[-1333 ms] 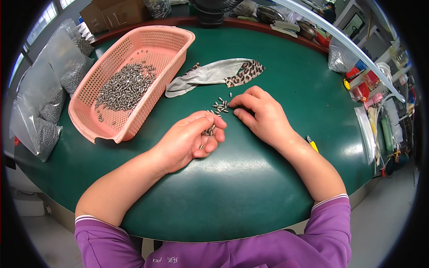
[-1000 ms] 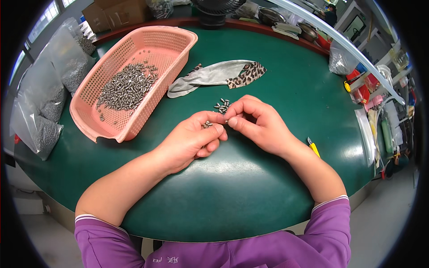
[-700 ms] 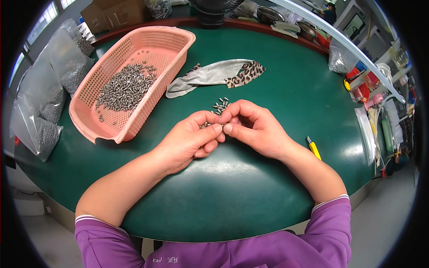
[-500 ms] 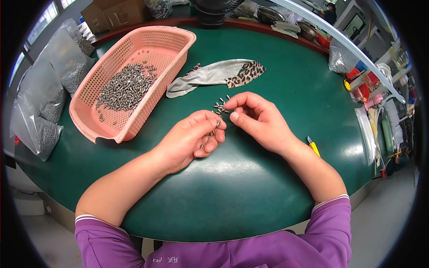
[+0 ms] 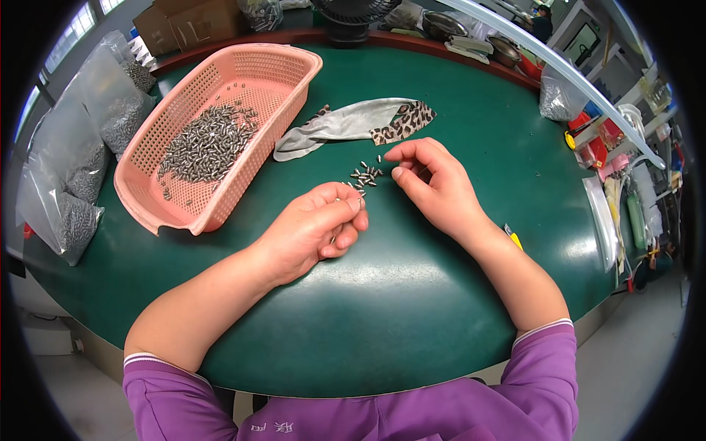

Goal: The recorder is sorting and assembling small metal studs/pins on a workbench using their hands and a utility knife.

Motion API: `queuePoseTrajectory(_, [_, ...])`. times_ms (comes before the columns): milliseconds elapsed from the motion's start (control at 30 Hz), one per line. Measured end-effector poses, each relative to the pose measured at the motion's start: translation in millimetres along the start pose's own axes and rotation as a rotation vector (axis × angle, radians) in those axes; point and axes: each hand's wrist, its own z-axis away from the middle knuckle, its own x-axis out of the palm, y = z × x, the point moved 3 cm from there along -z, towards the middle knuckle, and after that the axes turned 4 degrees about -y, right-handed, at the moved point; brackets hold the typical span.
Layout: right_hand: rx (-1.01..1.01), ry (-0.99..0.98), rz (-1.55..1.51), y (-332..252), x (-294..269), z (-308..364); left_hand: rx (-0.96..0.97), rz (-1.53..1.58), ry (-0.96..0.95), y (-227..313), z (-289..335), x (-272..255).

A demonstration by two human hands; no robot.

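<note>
My left hand [image 5: 323, 226] is curled closed around a few small shiny metal pieces, with bits of them showing between thumb and fingers. Just beyond it, a small loose pile of the same bullet-shaped metal pieces [image 5: 364, 175] lies on the green table. To the right of this pile is my right hand [image 5: 434, 180], its thumb and forefinger slightly apart and nothing visible between them. One single piece [image 5: 379, 158] lies close to that forefinger's tip. A pink plastic basket [image 5: 283, 121] on the left holds a heap of these metal pieces [image 5: 209, 143].
A grey cloth with leopard-print trim [image 5: 338, 123] lies beyond my hands. Bags of metal parts [image 5: 81, 162] line the left edge. Next to my right forearm is a yellow cutter [image 5: 513, 237]. A black fan [image 5: 348, 18] stands at the back; tools and bags crowd the right [image 5: 625, 191].
My right hand has drawn back a little to the right, away from the pile, and its thumb and forefinger show apart. The left hand stays nearly in place.
</note>
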Motion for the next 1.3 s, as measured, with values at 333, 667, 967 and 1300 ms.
queuePoseTrajectory(333, [-0.159,-0.037,0.374,4.8,3.9,1.9,0.024,-0.002,-0.015,-0.8,0.0,-3.1])
queuePoseTrajectory(667, [-0.255,-0.045,0.506,-2.0,3.2,3.1,0.003,0.004,-0.036,-1.7,-0.9,-3.5])
queuePoseTrajectory(967, [-0.429,-0.12,0.193,-28.0,8.7,10.3,-0.044,-0.053,-0.081,-1.3,0.7,-1.9])
queuePoseTrajectory(1300, [-0.352,-0.069,0.133,-22.7,0.5,5.1,-0.045,-0.013,-0.127,-3.5,-1.0,-5.3])
